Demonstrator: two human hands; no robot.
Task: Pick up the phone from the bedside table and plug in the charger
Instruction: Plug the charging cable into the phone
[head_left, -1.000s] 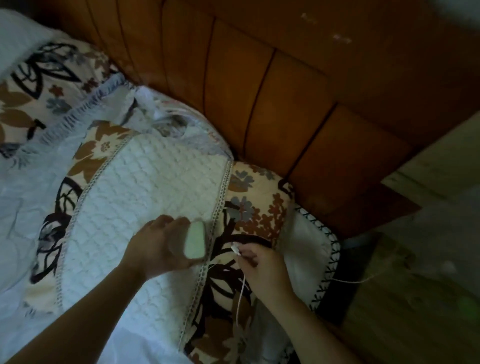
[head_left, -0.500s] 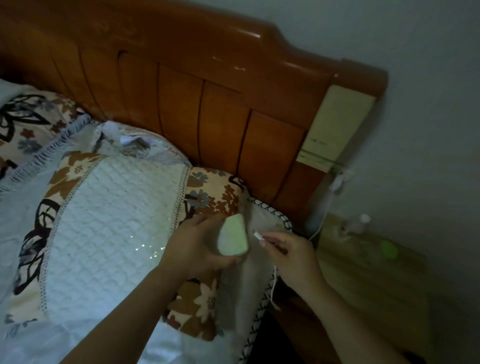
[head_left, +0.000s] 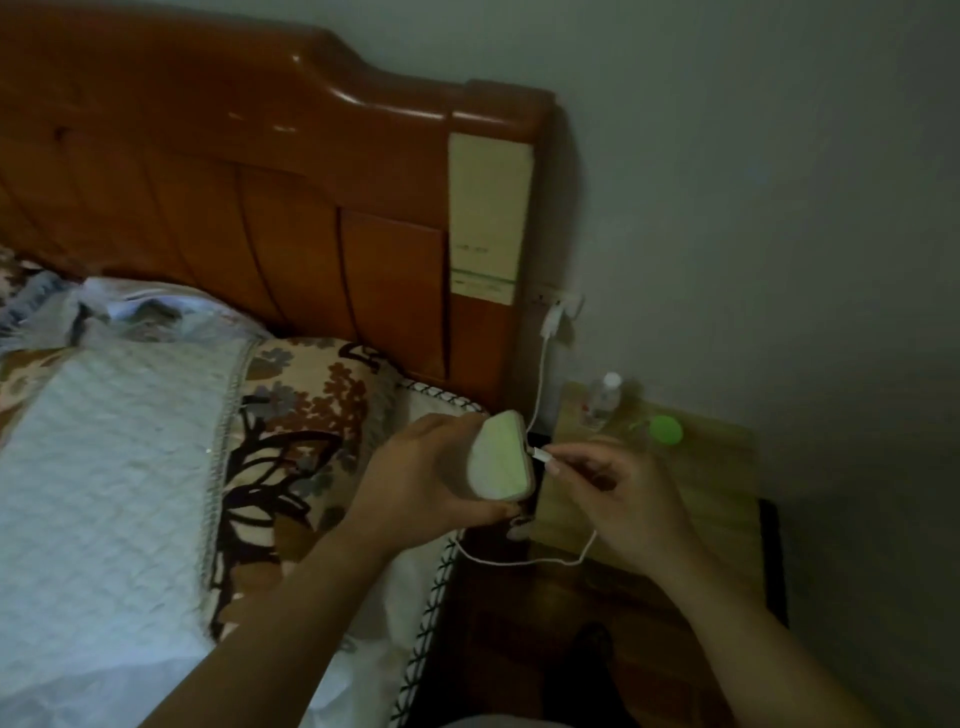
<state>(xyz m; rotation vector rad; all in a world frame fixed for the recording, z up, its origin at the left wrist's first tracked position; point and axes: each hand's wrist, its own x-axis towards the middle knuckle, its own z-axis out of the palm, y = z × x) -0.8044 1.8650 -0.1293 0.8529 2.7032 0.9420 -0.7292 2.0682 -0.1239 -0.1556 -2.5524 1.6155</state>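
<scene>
My left hand (head_left: 415, 480) grips the phone (head_left: 497, 457), which shows a pale green back and is held over the bed's edge. My right hand (head_left: 618, 496) pinches the white plug of the charger cable (head_left: 540, 456), whose tip touches the phone's right end. The cable (head_left: 519, 563) loops down under my hands, and another stretch of it runs up to a white charger (head_left: 553, 319) plugged into a wall socket beside the headboard. The wooden bedside table (head_left: 717, 467) stands just right of my hands.
A small clear bottle (head_left: 605, 397) and a round green object (head_left: 666, 430) sit on the bedside table. A brown wooden headboard (head_left: 291, 208) stands behind a floral pillow (head_left: 306, 410) and a quilted cover (head_left: 109, 467). A grey wall rises at right.
The view has swung right and up, off the pillow toward the bedside table. Both hands have come together, and the plug now touches the phone's end.
</scene>
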